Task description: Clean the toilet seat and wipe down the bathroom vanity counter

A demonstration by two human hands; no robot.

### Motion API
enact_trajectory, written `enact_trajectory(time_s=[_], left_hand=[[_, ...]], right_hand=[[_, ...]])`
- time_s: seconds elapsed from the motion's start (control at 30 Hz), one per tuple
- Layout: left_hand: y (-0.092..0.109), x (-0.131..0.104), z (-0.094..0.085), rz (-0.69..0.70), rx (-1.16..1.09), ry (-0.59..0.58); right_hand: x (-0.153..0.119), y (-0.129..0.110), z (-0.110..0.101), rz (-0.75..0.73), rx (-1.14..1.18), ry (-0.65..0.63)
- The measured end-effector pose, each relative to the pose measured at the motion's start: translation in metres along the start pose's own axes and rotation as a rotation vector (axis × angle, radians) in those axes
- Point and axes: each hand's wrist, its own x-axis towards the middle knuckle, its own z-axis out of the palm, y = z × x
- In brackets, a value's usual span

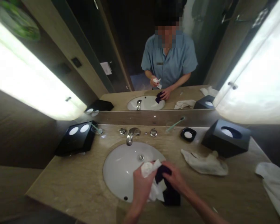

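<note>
Over the front right rim of the white oval sink, my left hand is closed around crumpled white tissue, some of which hangs below the fingers. Close beside it, my right hand grips a dark purple cloth that drapes down over the counter edge of the sink. The two hands nearly meet, and the cloth and tissue overlap between them. The same hands, tissue and cloth show in the mirror behind the sink.
A chrome faucet stands between two knobs. On the left is a black box with white round pieces. To the right are a toothbrush, a small black dish, a dark tissue box, a crumpled white cloth and a white towel.
</note>
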Motion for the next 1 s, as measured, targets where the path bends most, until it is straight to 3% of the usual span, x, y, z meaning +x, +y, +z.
enact_trajectory(time_s=[0.1,0.2,0.27,0.37,0.43,0.53,0.6,0.67,0.73,0.8,0.87,1.0], left_hand=[[-0.042,0.01,-0.104,-0.142,0.027,0.243],[-0.089,0.025,-0.187,-0.231,0.052,0.297],[-0.113,0.043,-0.237,-0.223,0.065,0.327],[-0.133,0.086,-0.317,-0.139,0.138,0.442],[-0.139,0.124,-0.375,-0.074,0.256,0.516],[-0.143,0.184,-0.455,-0.046,0.457,0.603],[-0.149,0.219,-0.493,-0.114,0.505,0.679],[-0.158,0.246,-0.514,-0.2,0.465,0.718],[-0.169,0.263,-0.52,-0.264,0.379,0.702],[-0.178,0.273,-0.516,-0.286,0.292,0.671],[-0.182,0.28,-0.51,-0.286,0.208,0.65],[-0.184,0.292,-0.503,-0.252,0.149,0.618]], right_hand=[[0.085,-0.014,-0.019,0.071,0.347,0.164],[0.188,-0.047,-0.03,0.065,0.307,0.233],[0.256,-0.076,-0.021,-0.033,0.187,0.156],[0.335,-0.126,0.028,-0.227,-0.118,-0.117],[0.36,-0.157,0.08,-0.195,-0.328,-0.292],[0.355,-0.188,0.159,-0.088,-0.512,-0.347],[0.34,-0.198,0.2,-0.127,-0.557,-0.318],[0.329,-0.205,0.229,-0.18,-0.571,-0.317],[0.321,-0.216,0.252,-0.155,-0.573,-0.302],[0.311,-0.232,0.275,-0.102,-0.608,-0.227],[0.291,-0.253,0.296,-0.147,-0.641,-0.194],[0.222,-0.286,0.327,-0.395,-0.543,-0.365]])
